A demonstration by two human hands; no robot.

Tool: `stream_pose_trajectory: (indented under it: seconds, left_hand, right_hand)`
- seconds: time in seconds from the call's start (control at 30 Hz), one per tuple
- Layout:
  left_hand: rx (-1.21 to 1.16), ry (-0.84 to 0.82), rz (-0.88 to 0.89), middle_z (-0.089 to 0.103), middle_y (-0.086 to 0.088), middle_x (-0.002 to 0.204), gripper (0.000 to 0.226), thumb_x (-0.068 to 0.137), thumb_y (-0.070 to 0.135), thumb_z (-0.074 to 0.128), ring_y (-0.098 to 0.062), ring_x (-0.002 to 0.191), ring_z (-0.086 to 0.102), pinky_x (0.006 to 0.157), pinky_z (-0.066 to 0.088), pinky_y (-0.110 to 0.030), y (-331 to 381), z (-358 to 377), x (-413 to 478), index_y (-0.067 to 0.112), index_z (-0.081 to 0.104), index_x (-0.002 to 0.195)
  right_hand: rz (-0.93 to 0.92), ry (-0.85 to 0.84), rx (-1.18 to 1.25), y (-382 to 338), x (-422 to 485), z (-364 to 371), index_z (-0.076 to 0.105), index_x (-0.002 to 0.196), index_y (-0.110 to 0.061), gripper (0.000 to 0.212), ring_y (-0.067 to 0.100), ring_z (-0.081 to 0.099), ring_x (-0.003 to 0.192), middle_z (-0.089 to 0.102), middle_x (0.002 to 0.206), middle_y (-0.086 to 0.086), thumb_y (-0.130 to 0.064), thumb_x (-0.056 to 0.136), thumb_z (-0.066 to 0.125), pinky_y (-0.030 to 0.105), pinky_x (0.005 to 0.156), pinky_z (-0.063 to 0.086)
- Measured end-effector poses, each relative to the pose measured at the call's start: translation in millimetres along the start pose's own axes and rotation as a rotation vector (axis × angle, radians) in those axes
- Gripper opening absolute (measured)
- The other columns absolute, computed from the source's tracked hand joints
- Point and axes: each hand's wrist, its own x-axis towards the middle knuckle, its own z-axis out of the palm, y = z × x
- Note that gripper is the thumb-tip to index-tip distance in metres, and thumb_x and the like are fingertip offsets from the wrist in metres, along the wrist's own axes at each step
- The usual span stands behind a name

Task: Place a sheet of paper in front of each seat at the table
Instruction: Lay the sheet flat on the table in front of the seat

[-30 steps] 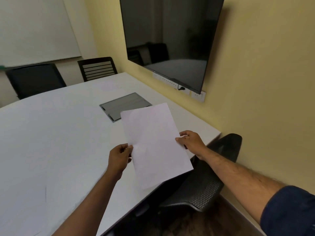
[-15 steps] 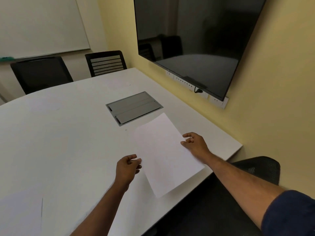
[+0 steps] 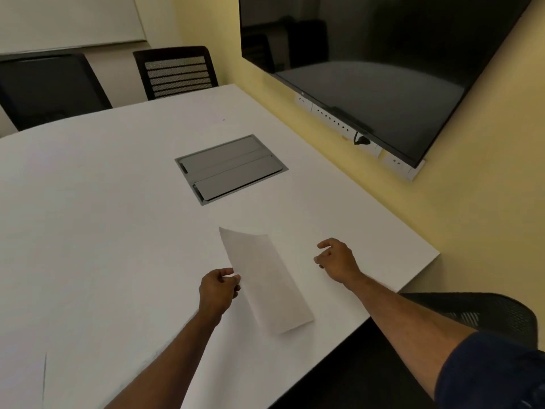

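My left hand pinches the left edge of a white sheet of paper. The sheet is tilted up off the white table, so it looks narrow, and its near end reaches toward the table's front edge. My right hand hovers low over the table to the right of the sheet, fingers spread, holding nothing and not touching the paper. A black mesh chair stands at the near right corner. Another white sheet lies flat at the bottom left.
A grey cable hatch is set into the table beyond the sheet. Two black chairs stand at the far side. A large dark screen hangs on the yellow wall at right, with sockets below it.
The sheet lay flat under both hands half a second ago. Now my left hand has lifted its left edge, and my right hand has let go and moved off to the right.
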Motion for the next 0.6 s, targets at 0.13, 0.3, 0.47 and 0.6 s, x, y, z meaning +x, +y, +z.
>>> stream_pose_trajectory:
  seconds: [0.13,0.3,0.47,0.6]
  left_hand:
    - [0.018,0.050,-0.035,0.074,-0.010,0.077,0.028,0.085,0.014,0.069,-0.021,0.074,0.071,0.076,0.060,-0.037,-14,14,15,0.007,0.068,0.112]
    - [0.003,0.084,-0.069,0.073,-0.011,0.083,0.027,0.087,0.012,0.069,-0.023,0.075,0.070,0.075,0.060,-0.037,-31,26,31,0.005,0.068,0.113]
    - [0.021,0.081,-0.085,0.074,-0.010,0.083,0.024,0.087,0.012,0.067,-0.022,0.074,0.070,0.075,0.060,-0.036,-45,31,37,0.007,0.070,0.110]
    - [0.033,0.084,-0.086,0.074,-0.010,0.083,0.023,0.087,0.013,0.067,-0.021,0.072,0.069,0.075,0.060,-0.037,-50,35,44,0.008,0.070,0.110]
  right_hand:
    - [-0.082,-0.101,-0.146,25,12,24,0.065,0.108,-0.007,0.027,0.016,0.064,0.080,0.066,0.074,-0.006,-0.010,0.083,0.074,0.028,0.079,0.051]
    - [-0.101,-0.316,-0.407,57,25,58,0.053,0.136,-0.010,0.053,0.027,0.052,0.127,0.058,0.135,0.010,-0.028,0.089,0.070,0.037,0.108,0.040]
    - [-0.032,-0.234,-0.544,60,49,81,0.044,0.142,-0.016,0.065,0.029,0.042,0.133,0.044,0.141,0.010,-0.044,0.088,0.067,0.041,0.108,0.038]
    - [-0.173,-0.166,-0.679,55,72,87,0.036,0.149,-0.021,0.073,0.030,0.036,0.136,0.037,0.149,0.011,-0.050,0.088,0.063,0.043,0.108,0.034]
